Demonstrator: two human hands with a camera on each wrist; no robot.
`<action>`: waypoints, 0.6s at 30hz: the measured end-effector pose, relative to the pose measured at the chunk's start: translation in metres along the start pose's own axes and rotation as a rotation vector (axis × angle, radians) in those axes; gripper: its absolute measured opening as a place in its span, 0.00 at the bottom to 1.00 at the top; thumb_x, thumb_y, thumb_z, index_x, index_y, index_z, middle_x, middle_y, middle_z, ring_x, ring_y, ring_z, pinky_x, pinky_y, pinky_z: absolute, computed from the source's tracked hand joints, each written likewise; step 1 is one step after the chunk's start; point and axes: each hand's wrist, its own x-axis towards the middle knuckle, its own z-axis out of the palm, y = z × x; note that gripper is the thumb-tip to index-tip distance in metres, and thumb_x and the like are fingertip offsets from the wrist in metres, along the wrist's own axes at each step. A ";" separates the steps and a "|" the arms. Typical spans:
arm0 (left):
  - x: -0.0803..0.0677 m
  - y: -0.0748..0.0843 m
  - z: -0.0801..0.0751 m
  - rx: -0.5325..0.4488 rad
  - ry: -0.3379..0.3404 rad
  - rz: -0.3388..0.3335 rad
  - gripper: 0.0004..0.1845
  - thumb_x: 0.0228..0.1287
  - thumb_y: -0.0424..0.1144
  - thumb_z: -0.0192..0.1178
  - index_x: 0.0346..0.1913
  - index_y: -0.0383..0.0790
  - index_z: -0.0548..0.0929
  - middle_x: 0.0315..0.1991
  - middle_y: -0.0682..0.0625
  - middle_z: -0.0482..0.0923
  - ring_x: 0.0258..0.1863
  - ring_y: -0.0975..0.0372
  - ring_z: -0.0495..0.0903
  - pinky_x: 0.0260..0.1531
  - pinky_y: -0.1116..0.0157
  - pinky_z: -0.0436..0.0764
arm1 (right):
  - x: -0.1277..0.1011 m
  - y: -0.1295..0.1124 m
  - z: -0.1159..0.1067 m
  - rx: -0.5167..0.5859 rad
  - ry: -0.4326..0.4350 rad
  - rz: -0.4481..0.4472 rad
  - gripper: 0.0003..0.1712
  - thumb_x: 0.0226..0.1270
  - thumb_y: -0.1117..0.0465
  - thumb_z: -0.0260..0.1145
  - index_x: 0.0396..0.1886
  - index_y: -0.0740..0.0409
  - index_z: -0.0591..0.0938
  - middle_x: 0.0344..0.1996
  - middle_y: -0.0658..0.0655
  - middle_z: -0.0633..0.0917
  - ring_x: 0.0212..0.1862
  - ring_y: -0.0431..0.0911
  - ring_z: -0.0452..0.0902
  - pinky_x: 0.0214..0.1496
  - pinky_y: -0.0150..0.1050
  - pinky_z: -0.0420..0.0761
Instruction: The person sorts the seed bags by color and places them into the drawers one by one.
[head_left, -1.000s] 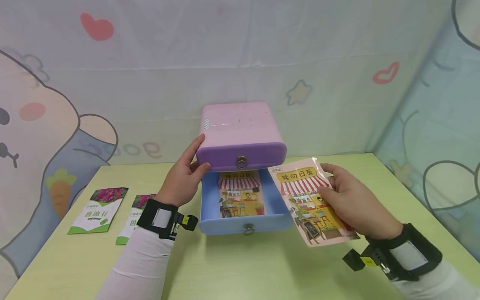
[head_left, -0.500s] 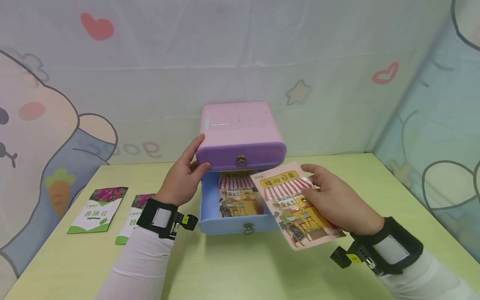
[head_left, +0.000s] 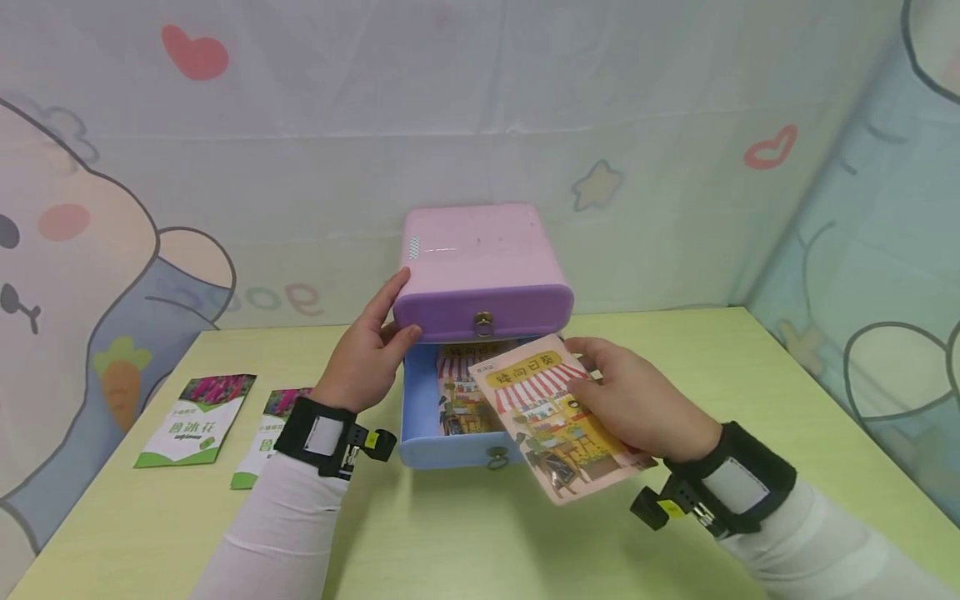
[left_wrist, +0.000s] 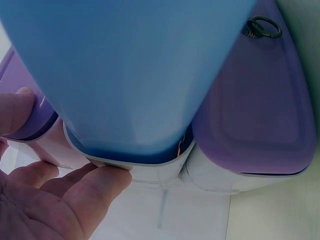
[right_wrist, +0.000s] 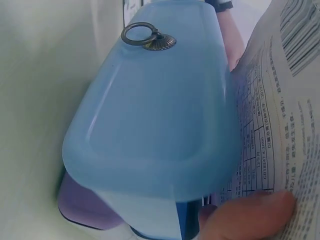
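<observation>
A small drawer cabinet has a pink top and a purple upper drawer. Below that, its blue drawer is pulled out and holds a sunflower seed packet, partly covered. My left hand grips the cabinet's left side, thumb on the purple front and fingers along the casing. Between thumb and fingers my right hand pinches another sunflower seed packet, tilted, overlapping the drawer's right front. Its printed back appears in the right wrist view, beside the drawer front.
Two white-and-green seed packets with pink flowers lie on the table at left: one whole, the other partly behind the left wrist. Another purple drawer sits under the blue one. A printed cloth backdrop stands behind the table.
My right hand has carried its packet leftward, from the drawer's right side to overlap the drawer front and the packet inside. The left hand and the cabinet have stayed put.
</observation>
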 end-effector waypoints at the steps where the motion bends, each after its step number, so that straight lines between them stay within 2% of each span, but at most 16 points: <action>1: 0.000 0.000 0.000 0.000 -0.001 0.000 0.39 0.82 0.37 0.55 0.85 0.68 0.52 0.86 0.51 0.52 0.78 0.45 0.68 0.68 0.44 0.76 | 0.001 -0.001 0.001 -0.002 -0.001 0.002 0.33 0.80 0.61 0.55 0.81 0.62 0.63 0.61 0.67 0.81 0.29 0.43 0.84 0.32 0.39 0.86; 6: 0.001 0.000 0.000 -0.006 -0.002 0.001 0.39 0.82 0.37 0.56 0.85 0.68 0.52 0.86 0.51 0.52 0.77 0.45 0.69 0.68 0.45 0.77 | 0.005 -0.005 0.004 -0.029 -0.018 0.012 0.30 0.80 0.61 0.54 0.78 0.61 0.67 0.52 0.63 0.85 0.26 0.42 0.83 0.31 0.40 0.85; 10: 0.000 0.000 0.000 -0.009 -0.005 0.005 0.39 0.82 0.37 0.55 0.85 0.67 0.52 0.86 0.51 0.52 0.77 0.45 0.69 0.68 0.45 0.76 | 0.007 -0.008 0.004 -0.032 -0.039 0.030 0.28 0.78 0.63 0.52 0.75 0.59 0.69 0.44 0.60 0.87 0.24 0.44 0.83 0.27 0.41 0.84; 18: -0.001 0.002 0.000 -0.012 -0.007 -0.003 0.39 0.82 0.37 0.56 0.85 0.67 0.52 0.86 0.51 0.52 0.77 0.46 0.69 0.68 0.45 0.77 | 0.013 -0.007 0.003 -0.017 -0.078 0.067 0.34 0.75 0.64 0.55 0.80 0.57 0.65 0.58 0.64 0.81 0.28 0.45 0.84 0.26 0.41 0.84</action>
